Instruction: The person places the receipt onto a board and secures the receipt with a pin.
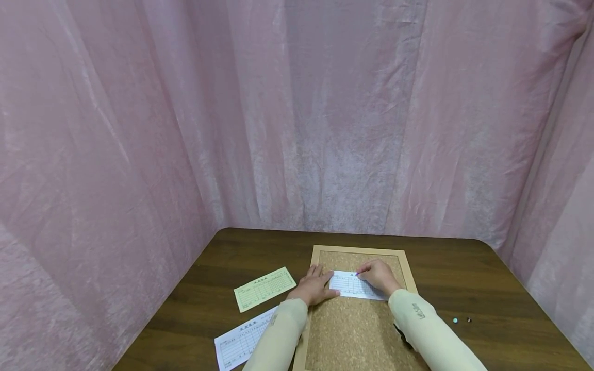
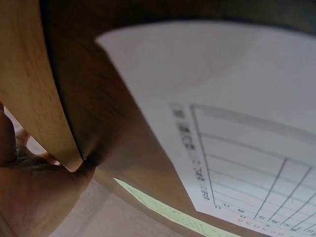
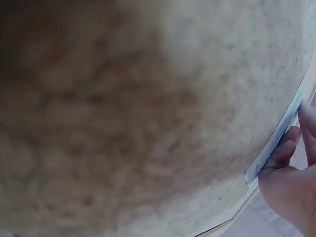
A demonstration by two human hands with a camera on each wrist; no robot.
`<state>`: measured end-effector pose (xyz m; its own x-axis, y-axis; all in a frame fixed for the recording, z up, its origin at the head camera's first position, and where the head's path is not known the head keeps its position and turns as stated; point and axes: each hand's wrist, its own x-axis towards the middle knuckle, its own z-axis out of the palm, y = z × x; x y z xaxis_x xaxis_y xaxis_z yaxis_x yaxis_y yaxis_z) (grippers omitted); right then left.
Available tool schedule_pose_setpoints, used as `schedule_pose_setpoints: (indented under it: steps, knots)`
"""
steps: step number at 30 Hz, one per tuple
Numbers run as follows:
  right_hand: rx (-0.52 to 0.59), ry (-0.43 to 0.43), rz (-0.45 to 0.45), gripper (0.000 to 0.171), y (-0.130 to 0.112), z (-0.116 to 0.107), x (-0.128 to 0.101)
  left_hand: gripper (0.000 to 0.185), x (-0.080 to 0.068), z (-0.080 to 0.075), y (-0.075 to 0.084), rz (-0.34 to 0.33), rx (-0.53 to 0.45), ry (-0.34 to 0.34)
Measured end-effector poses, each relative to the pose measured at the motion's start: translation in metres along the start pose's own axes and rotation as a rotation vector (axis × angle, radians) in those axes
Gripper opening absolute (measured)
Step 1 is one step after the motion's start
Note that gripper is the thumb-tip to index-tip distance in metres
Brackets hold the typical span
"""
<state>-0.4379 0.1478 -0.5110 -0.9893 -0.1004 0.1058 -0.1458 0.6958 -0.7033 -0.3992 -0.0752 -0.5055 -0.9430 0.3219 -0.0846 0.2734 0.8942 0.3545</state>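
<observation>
A white printed form [image 1: 349, 287] lies on the upper part of a wood-framed corkboard [image 1: 343, 335]. My left hand [image 1: 314, 286] rests over the board's left frame with fingers spread, its thumb and index finger at the form's left edge. With thumb and fingertips, my right hand [image 1: 379, 275] pinches a small purple pushpin [image 1: 357, 274] at the form's top edge. Most of the pin is hidden by the fingers. The right wrist view shows the fingers of the right hand [image 3: 289, 182] at the pale form [image 3: 269, 155], seen edge-on over the cork.
Left of the board lie a green printed form [image 1: 264, 289] and another white form [image 1: 243, 342], partly under the left sleeve. A light blue pin [image 1: 455, 320] and a dark one [image 1: 469, 320] sit on the brown table [image 1: 501, 288] at right. Pink curtains [image 1: 343, 129] hang behind.
</observation>
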Motion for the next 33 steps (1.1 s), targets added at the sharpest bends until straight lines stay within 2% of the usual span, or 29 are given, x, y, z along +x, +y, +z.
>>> schedule_pose_setpoints:
  steps: [10,21,33]
  knots:
    - [0.102,-0.017,0.017,0.004,0.0030,-0.0046,-0.0015,0.071,-0.0017,-0.0012,0.0006,-0.004,0.012,0.003]
    - [0.030,0.012,-0.013,0.006,0.0026,-0.0020,0.0012,0.070,-0.0003,0.0005,0.0005,-0.006,0.015,0.005]
    - [0.012,0.016,-0.012,0.008,-0.0004,-0.0031,-0.0025,0.070,0.0000,0.0011,0.0001,-0.006,0.002,-0.005]
